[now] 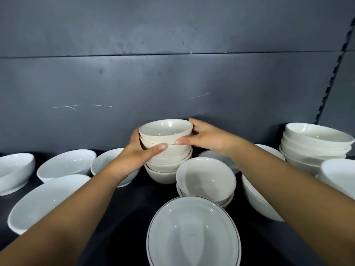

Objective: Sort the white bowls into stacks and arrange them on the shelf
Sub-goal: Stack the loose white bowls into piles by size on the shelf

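A stack of several small cream bowls (167, 166) stands at the back middle of the dark shelf (124, 208). My left hand (138, 152) grips the upper bowls from the left, thumb across the front. From the right, my right hand (203, 137) holds the top bowl (165, 129), its thumb on the rim seam. A short stack of two cream bowls (205, 179) sits just in front to the right. A large bowl with a dark rim line (192, 233) lies nearest me.
Wide white bowls (65, 164) lie loose on the left, one (38, 202) at the front left and one (13, 171) at the edge. A tilted stack of wide bowls (315, 143) stands at the right back, more bowls (257, 198) under my right arm. Grey back panel (172, 73) behind.
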The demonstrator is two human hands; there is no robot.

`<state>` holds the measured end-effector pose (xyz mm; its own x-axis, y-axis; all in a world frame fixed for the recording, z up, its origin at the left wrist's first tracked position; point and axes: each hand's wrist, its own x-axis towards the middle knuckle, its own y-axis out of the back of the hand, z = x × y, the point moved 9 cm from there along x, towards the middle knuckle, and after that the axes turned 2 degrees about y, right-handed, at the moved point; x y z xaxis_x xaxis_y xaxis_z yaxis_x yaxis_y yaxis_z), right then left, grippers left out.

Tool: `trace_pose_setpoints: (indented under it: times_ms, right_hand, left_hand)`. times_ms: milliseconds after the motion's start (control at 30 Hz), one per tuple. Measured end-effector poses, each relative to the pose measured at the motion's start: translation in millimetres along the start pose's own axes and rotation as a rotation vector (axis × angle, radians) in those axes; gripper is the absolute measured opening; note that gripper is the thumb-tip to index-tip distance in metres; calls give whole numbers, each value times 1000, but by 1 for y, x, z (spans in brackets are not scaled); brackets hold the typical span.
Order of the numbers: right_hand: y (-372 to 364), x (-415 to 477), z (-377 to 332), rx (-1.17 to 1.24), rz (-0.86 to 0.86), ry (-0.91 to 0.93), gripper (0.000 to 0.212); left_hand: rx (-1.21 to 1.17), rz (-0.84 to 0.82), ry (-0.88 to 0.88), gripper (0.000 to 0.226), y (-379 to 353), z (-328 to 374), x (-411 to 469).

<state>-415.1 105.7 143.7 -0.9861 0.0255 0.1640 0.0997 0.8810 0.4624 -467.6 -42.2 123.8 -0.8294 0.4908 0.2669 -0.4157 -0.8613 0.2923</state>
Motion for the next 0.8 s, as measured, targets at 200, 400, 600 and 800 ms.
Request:
trace_pose_setpoints:
  times_ms: [200, 400, 600, 800]
  right_hand:
    - [-7, -8, 3, 59, -51, -43, 29]
    - [-13, -11, 0, 117, -40, -19, 30]
    - [0, -24, -2, -16, 82, -70, 36]
    - [-9, -116, -19, 98, 197, -39, 92]
  left_hand:
    - [-29, -25, -17, 74, 0, 0, 0]
    - [-109, -72, -23, 82, -3, -3, 0]
    - [-7, -50, 33, 80, -3, 8, -15]
    - [32, 128, 33, 74, 33, 28, -94]
